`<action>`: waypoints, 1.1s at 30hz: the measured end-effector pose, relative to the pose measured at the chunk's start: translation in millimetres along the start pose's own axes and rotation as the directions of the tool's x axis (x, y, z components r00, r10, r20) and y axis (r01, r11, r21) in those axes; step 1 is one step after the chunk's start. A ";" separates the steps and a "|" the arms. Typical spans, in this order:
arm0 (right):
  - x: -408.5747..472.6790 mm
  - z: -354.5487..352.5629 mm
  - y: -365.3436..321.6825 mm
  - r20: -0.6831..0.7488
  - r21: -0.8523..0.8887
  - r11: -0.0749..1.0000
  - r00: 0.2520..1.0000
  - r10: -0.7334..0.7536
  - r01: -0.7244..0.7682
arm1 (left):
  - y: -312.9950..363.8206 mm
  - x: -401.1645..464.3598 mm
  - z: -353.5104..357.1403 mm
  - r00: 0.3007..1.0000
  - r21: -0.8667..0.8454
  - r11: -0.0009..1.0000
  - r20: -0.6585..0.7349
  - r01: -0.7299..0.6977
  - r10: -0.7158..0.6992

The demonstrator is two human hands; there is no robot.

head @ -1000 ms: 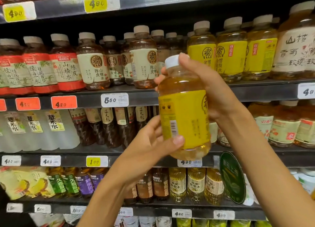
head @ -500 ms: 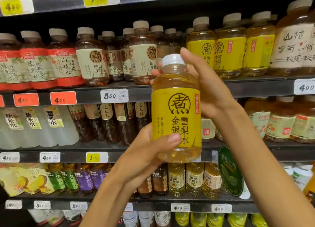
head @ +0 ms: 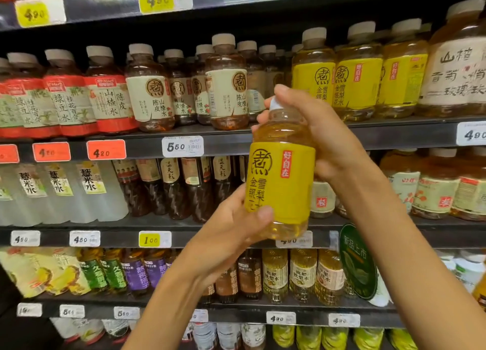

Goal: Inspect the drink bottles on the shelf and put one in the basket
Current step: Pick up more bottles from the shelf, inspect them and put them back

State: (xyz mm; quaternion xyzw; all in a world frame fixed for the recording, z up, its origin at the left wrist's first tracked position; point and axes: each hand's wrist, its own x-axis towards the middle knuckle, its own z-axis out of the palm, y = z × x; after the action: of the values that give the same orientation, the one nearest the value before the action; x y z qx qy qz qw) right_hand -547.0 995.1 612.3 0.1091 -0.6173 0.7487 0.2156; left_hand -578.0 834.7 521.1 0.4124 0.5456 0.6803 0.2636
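The held bottle (head: 281, 181) is clear glossy plastic with a smooth, matt-looking yellow wrap label. Right behind it the shelf (head: 231, 141) edge looks like dark matt metal, I think, with papery price tags (head: 182, 146) in shiny sleeves.

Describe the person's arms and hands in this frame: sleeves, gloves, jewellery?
Both arms are bare as far as the frame shows: no sleeves in view. The left hand and right hand wear no gloves. No rings, watch or bracelet show on the visible fingers or wrists. Fingernails look short and unpainted. Upper arms are out of frame.
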 end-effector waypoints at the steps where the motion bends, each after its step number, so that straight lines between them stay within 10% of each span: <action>1: 1.1 1.3 0.9 -0.033 -0.040 0.999 0.999 -0.005 0.004 | -2.9 1.0 3.4 1.000 0.067 0.998 -0.030 -0.004 0.006; 7: 3.4 3.2 -2.6 0.000 -0.089 0.991 0.995 0.102 -0.102 | -16.8 2.9 16.2 0.985 0.117 0.992 -0.162 -0.044 0.063; 17: 5.1 -1.2 -0.2 0.209 0.210 0.956 0.965 0.159 -0.203 | -10.5 -0.5 24.8 0.986 -0.507 0.862 0.152 0.013 0.075; 26: 5.5 -4.4 -9.7 0.088 0.077 0.996 0.996 0.028 -0.035 | 2.1 -1.8 13.0 0.999 0.118 0.992 -0.029 -0.041 0.045; 33: 5.3 -0.7 -5.1 0.045 -0.182 0.983 0.999 0.000 0.008 | -7.4 1.4 16.0 0.995 0.071 0.996 -0.079 -0.060 0.066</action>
State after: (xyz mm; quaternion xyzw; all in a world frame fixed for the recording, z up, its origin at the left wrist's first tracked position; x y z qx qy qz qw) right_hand -549.2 997.5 618.9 0.1068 -0.6877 0.6859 0.2125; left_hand -565.8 846.2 515.4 0.4101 0.5656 0.6854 0.2050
